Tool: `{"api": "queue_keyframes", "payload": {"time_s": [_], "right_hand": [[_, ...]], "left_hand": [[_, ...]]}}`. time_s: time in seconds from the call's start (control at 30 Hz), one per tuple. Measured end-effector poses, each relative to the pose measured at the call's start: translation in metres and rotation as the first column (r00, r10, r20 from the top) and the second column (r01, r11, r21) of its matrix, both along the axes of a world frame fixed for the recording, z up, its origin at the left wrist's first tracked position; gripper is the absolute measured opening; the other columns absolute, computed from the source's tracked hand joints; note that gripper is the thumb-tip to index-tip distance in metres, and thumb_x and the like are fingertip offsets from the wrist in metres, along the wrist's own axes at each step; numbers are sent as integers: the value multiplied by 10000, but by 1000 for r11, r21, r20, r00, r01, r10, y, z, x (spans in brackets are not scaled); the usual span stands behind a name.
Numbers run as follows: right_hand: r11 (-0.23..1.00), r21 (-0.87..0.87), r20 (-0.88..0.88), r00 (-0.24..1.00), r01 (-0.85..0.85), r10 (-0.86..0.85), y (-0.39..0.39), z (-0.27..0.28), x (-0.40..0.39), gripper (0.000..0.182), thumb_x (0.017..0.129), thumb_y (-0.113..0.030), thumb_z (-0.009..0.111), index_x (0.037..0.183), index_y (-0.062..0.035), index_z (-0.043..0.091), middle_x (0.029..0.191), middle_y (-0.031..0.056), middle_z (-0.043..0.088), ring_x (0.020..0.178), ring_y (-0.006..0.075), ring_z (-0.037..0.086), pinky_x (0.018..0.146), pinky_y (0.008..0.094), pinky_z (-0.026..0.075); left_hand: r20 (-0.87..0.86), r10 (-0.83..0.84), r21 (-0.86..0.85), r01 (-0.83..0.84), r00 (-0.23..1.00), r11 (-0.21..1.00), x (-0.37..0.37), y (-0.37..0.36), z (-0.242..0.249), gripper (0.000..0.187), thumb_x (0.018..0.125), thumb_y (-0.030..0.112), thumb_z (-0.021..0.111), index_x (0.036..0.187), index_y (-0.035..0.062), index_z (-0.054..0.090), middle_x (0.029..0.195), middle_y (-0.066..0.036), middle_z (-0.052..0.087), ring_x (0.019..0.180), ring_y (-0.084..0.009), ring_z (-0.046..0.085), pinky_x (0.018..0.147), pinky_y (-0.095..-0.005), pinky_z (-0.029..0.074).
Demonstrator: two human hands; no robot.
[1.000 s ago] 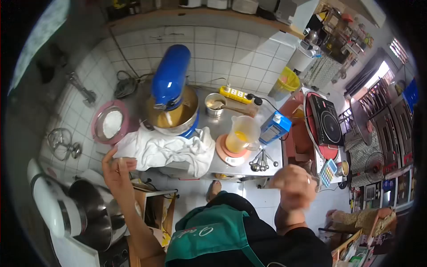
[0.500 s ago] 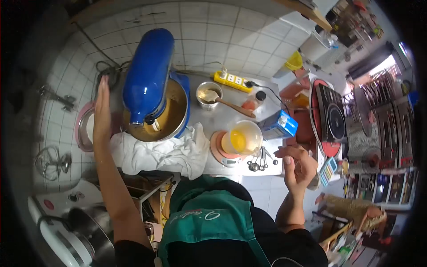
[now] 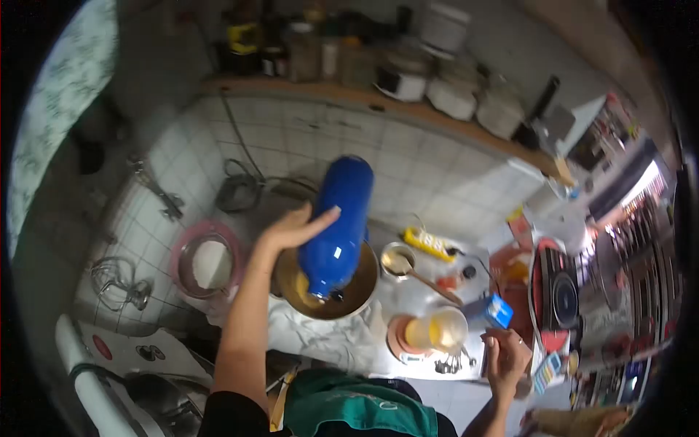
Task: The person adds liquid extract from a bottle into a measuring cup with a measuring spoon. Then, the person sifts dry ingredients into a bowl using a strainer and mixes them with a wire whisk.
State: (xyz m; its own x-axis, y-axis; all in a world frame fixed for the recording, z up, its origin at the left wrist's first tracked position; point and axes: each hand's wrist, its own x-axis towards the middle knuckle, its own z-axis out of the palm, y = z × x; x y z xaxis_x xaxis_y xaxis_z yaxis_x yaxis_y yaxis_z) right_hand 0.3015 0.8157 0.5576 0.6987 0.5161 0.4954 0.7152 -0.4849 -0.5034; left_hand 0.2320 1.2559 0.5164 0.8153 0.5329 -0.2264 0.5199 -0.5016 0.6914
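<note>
My left hand (image 3: 295, 227) lies against the left side of the blue stand mixer's head (image 3: 338, 226), its thumb apart from the fingers. Under the head sits a metal bowl (image 3: 362, 297) with tan batter. My right hand (image 3: 506, 353) is raised at the counter's right front edge, fingers bent; whether anything is in it cannot be made out. Near it are a blue carton (image 3: 488, 313), measuring spoons (image 3: 451, 363) and a clear cup of yellow liquid (image 3: 435, 329) on a pink scale (image 3: 398, 339). A wooden spoon (image 3: 437, 286) rests in a metal pot (image 3: 397, 260).
A white cloth (image 3: 313, 335) lies before the mixer. At the left stands a pink-rimmed bowl (image 3: 177, 262) of white powder. A yellow power strip (image 3: 429, 244) lies behind the pot. A shelf (image 3: 328, 91) with jars runs above, and an induction cooker (image 3: 561, 288) is at the right.
The view has tilted up, bringing the shelf into sight. My left hand has moved from beside the mixer onto its head. My right hand stays bent near the carton.
</note>
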Motion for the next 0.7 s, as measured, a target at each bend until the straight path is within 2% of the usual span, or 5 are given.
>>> {"api": "queue_keyframes", "payload": {"time_s": [0.1, 0.27, 0.43, 0.57, 0.7], "right_hand": [[984, -51, 51, 984, -169, 171, 41, 27, -4, 129, 722, -26, 698, 841, -30, 648, 746, 89, 636, 673, 264, 619, 616, 342, 459], [926, -148, 104, 926, -347, 363, 68, 34, -12, 238, 693, -89, 746, 914, -31, 678, 807, 113, 644, 711, 298, 624, 616, 373, 479], [978, -117, 73, 980, -174, 184, 36, 21, -19, 156, 711, 28, 660, 862, -8, 644, 768, 114, 644, 705, 286, 637, 654, 349, 488], [989, -138, 54, 996, -63, 71, -1, 20, -32, 160, 821, -61, 641, 981, -57, 649, 917, 125, 661, 788, 289, 638, 660, 357, 463], [960, -214, 12, 983, 180, -181, -38, -4, -43, 93, 831, -82, 647, 919, -52, 651, 886, 112, 663, 839, 288, 631, 897, 445, 412]], "left_hand": [[-96, -87, 20, 89, 992, 996, -10, -9, 28, 1017, 765, 814, 350, 1255, -63, 508, 1187, -298, 565, 1169, -392, 527, 1006, -400, 409], [47, -205, 11, 204, 978, 979, -17, 1, 31, 967, 847, 742, 313, 1396, -54, 311, 1342, -277, 452, 1279, -395, 412, 1072, -392, 322], [677, 157, 368, -515, 719, 774, -13, 73, 84, 587, 950, 511, 405, 1163, -9, 575, 1188, -258, 567, 1144, -380, 528, 987, -418, 399], [890, 94, 245, -642, 446, 726, -11, 120, 158, 360, 932, 324, 520, 1052, -5, 600, 972, -207, 618, 955, -346, 598, 819, -417, 452], [865, -11, 442, -751, 502, 491, 11, 228, 152, 435, 870, 220, 567, 1235, -4, 489, 1201, -229, 521, 1155, -367, 489, 979, -410, 387]]}}
